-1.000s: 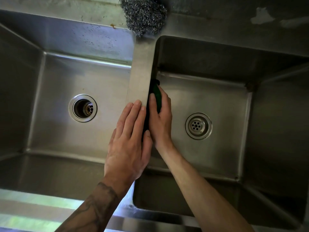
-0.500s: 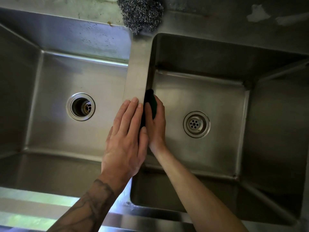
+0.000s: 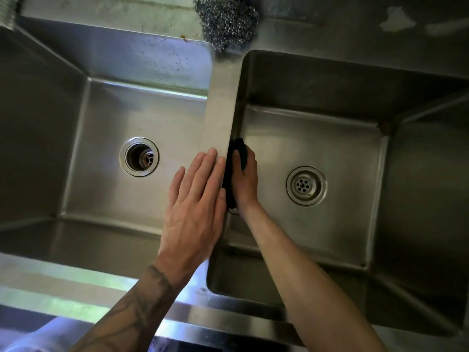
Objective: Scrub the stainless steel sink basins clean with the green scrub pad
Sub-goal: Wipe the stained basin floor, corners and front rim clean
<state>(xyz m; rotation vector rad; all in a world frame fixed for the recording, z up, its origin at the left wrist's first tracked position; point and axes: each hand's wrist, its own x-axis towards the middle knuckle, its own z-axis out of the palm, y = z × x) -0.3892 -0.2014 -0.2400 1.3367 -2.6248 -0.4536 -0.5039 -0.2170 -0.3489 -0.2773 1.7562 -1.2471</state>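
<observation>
scrubbing is under way on the inner left wall of the right basin [image 3: 317, 138], the face just under the divider [image 3: 220, 118] between the two basins. your right hand [image 3: 245, 179] has its fingers [image 3: 250, 156] clenched around the green scrub pad [image 3: 239, 151], pressing it flat against that wall, roughly midway between the back and the front of the basin. your left hand [image 3: 195, 199] lies open on top of the divider, fingers released and holding nothing; it looks like a brace.

as for progress, you cannot read much from the steel. the right basin floor around its strainer drain [image 3: 306, 185] looks dull but free of obvious grime, and no foam shows anywhere. the left basin [image 3: 101, 148] carries dark specks on its back wall, and a brownish spot sits on the ledge above it, so that side probably has work left. judged from this, you are somewhere in the middle, with the remaining walls, the corners and the left basin likely still to do.

the pad itself looks very dark, almost black in the shadow, with little green showing. only its upper end and a strip along the divider are visible; the rest is hidden by your hand. it seems thin and flexible. a steel wool ball [image 3: 225, 20] rests on the back ledge, well apart from it.
</observation>
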